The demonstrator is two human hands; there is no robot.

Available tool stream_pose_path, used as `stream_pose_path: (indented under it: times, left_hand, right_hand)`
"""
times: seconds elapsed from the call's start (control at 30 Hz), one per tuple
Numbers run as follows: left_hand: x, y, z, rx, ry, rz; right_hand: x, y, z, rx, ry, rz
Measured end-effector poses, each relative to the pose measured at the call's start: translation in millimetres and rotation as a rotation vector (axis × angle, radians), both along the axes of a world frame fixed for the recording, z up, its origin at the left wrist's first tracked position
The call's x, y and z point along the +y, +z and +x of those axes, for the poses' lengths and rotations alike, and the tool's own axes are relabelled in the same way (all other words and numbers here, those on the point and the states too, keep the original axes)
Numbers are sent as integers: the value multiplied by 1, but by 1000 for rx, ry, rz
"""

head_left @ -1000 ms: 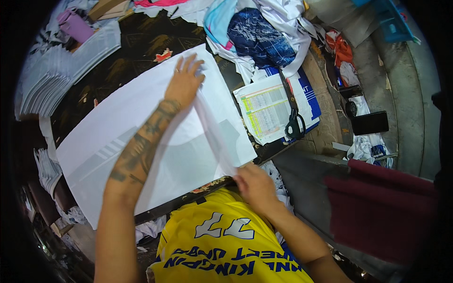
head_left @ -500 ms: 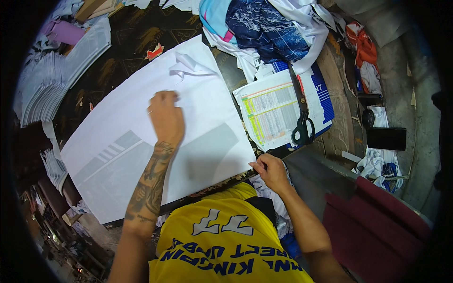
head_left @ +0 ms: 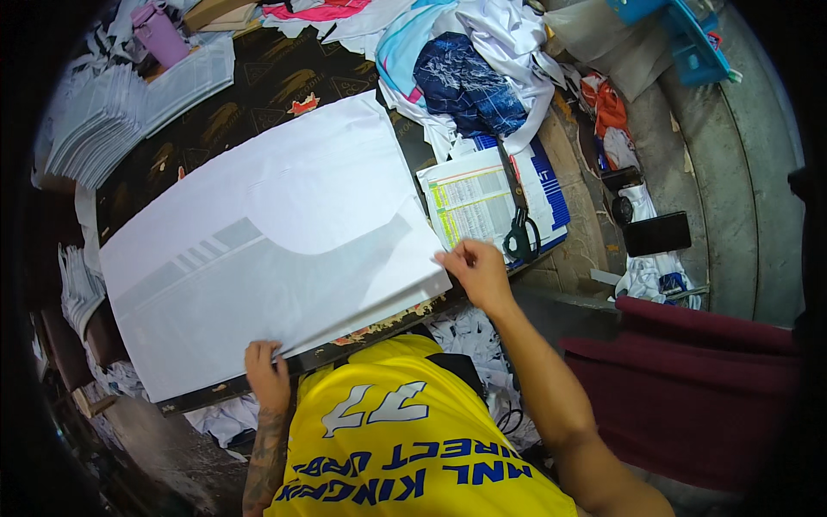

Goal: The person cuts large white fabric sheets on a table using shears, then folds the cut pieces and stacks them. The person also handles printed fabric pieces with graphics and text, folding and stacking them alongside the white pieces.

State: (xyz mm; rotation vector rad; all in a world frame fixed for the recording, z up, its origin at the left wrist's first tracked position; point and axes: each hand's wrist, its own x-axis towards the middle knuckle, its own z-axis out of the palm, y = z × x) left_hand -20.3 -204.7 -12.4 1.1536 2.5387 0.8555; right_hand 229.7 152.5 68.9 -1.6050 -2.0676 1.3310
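Dark patterned worktop [head_left: 284, 73], clock face centred on white sheet [head_left: 258, 202] with grey print, spread across its middle. Hands apart from each other. Right hand [head_left: 475, 271] at 4 o'clock, thumb and finger pinched on sheet's edge near raised corner. Left hand [head_left: 269, 375] at 6 o'clock, fingers curled at near edge; cannot tell if gripping. Black-handled scissors [head_left: 520, 217] on printed chart [head_left: 469, 202] at 3 o'clock. Dark blue fabric [head_left: 469, 82] at 1 o'clock. Stacked sheets [head_left: 99, 129] at 10 o'clock.
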Motion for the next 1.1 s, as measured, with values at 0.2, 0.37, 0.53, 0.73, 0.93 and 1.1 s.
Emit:
stream_pose_path:
  times: [0.2, 0.37, 0.53, 0.73, 0.93, 1.1]
  left_hand:
    - [-37, -4, -6, 155, -78, -105]
    - [-38, -5, -1, 169, -31, -94]
    - [-21, 8, 7, 205, 24, -171]
    - [110, 17, 29, 33, -159, -6]
    - [313, -17, -23, 219, -412, 64]
    - [336, 10, -13, 50, -542, 128]
  right_hand:
    - [-40, -66, 47, -52, -25, 106]
    - [-39, -88, 53, -124, -35, 103]
    - [-32, -62, 54, -116, -21, 93]
    - [45, -50, 109, -195, -157, 804]
    - [98, -47, 129, -436, 56, 397]
    - [84, -4, 161, -168, -32, -219]
